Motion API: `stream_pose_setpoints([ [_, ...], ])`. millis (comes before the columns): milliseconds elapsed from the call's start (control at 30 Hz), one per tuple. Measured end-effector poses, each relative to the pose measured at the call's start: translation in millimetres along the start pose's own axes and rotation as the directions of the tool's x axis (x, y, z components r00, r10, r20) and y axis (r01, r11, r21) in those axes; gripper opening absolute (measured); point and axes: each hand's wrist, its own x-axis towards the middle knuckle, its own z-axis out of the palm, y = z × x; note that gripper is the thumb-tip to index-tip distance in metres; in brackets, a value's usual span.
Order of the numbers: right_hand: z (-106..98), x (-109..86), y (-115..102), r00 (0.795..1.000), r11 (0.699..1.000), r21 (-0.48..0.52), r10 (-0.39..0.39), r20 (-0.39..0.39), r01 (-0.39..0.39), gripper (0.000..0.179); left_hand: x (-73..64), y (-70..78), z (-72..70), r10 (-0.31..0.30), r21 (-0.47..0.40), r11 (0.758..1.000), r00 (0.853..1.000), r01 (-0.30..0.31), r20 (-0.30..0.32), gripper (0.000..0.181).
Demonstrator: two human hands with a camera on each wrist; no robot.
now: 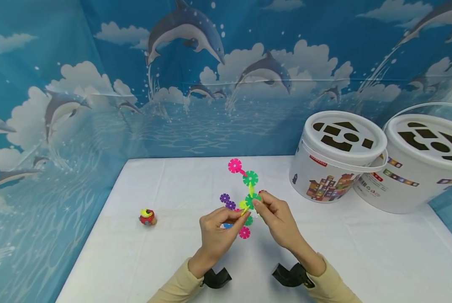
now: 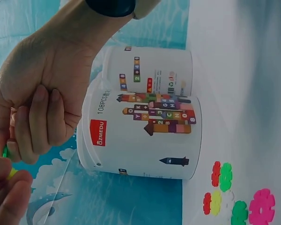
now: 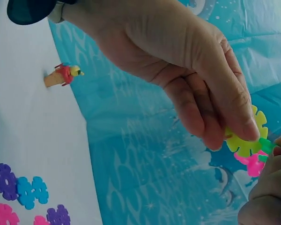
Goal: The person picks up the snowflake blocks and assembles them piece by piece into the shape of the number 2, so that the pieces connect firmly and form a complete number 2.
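Above a white-covered table (image 1: 354,256), in the head view, a person's left hand (image 1: 217,232) pinches a yellow snowflake disc (image 1: 244,211) just beside the right hand (image 1: 278,219), whose thumb and forefinger grip a green snowflake disc (image 1: 252,201) in a chain leading up to a pink snowflake disc (image 1: 234,166). Loose discs (image 1: 244,232) lie below; a parrot figurine (image 1: 147,217) stands at left, two lidded white buckets (image 1: 324,172) at right. From the left wrist, the right hand's other fingers curl toward the palm, a sliver of green showing at the thumb. From the right wrist, the left hand's thumb presses the yellow disc against its fingers, the others bent close together, with green touching the disc's edge and pink behind.
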Motion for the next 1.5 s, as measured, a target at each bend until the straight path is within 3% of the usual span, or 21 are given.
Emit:
stream_pose_setpoints([
  [167, -0.7, 0.4, -3.5, 0.999, 1.0, -0.009, 0.009, 0.05, -0.009, 0.028, 1.0, 2.5, -1.6, 0.016, 0.004, 1.0, 1.0, -0.016, -0.006, 0.013],
  [400, -5.1, 2.3, -2.5, 0.996, 0.997, 0.046, 0.064, 0.067, -0.067, 0.026, 1.8, 2.7, -0.2, -0.035, -0.023, 0.999, 0.999, 0.036, 0.025, 0.019],
  [600, -4.4, 3.6, 4.0, 0.977, 0.984, 0.069, 0.149, 0.152, -0.161, 0.023, 1.0, -2.5, -1.7, -0.039, 0.029, 0.999, 0.999, 0.039, 0.005, 0.016],
  [700, -3.7, 3.6, 7.4, 0.973, 0.983, 0.066, 0.158, 0.17, -0.172, 0.02, 0.2, -5.6, -1.6, -0.033, 0.046, 0.998, 0.999, 0.033, 0.008, 0.013],
  [900, -4.2, 4.2, 12.8, 0.982, 0.982, 0.088, 0.158, 0.098, -0.167, 0.02, 0.7, -7.9, -0.2, -0.052, 0.036, 0.998, 0.995, 0.049, 0.089, 0.017],
  [1067, -7.9, 9.0, -2.7, 0.986, 0.985, 0.06, 0.162, 0.038, -0.164, 0.022, 5.4, -11.1, -5.2, -0.139, 0.06, 0.99, 0.971, 0.129, 0.194, 0.017],
  [1133, -9.8, 10.2, -4.0, 0.985, 0.983, 0.066, 0.169, 0.024, -0.171, 0.023, 6.5, -15.4, -7.9, -0.212, 0.081, 0.977, 0.952, 0.198, 0.223, 0.015],
  [1200, -11.4, 10.8, -1.0, 0.983, 0.979, 0.087, 0.185, 0.016, -0.185, 0.025, 6.2, -21.3, -10.7, -0.304, 0.133, 0.951, 0.919, 0.278, 0.252, 0.014],
  [1267, -13.1, 11.0, 7.4, 0.98, 0.972, 0.12, 0.2, 0.012, -0.2, 0.028, 3.1, -28.3, -13.6, -0.406, 0.217, 0.91, 0.867, 0.354, 0.29, 0.013],
  [1333, -14.6, 11.5, 7.4, 0.979, 0.967, 0.155, 0.202, 0.02, -0.203, 0.031, -3.7, -35.8, -15.9, -0.496, 0.32, 0.86, 0.799, 0.398, 0.34, 0.012],
  [1433, -17.0, 12.5, 6.9, 0.98, 0.959, 0.204, 0.193, 0.04, -0.197, 0.032, -18.7, -47.4, -18.3, -0.585, 0.435, 0.8, 0.699, 0.413, 0.411, 0.018],
  [1500, -18.7, 13.1, 6.1, 0.982, 0.952, 0.241, 0.182, 0.057, -0.19, 0.033, -28.8, -53.3, -18.8, -0.611, 0.482, 0.78, 0.655, 0.399, 0.445, 0.027],
])
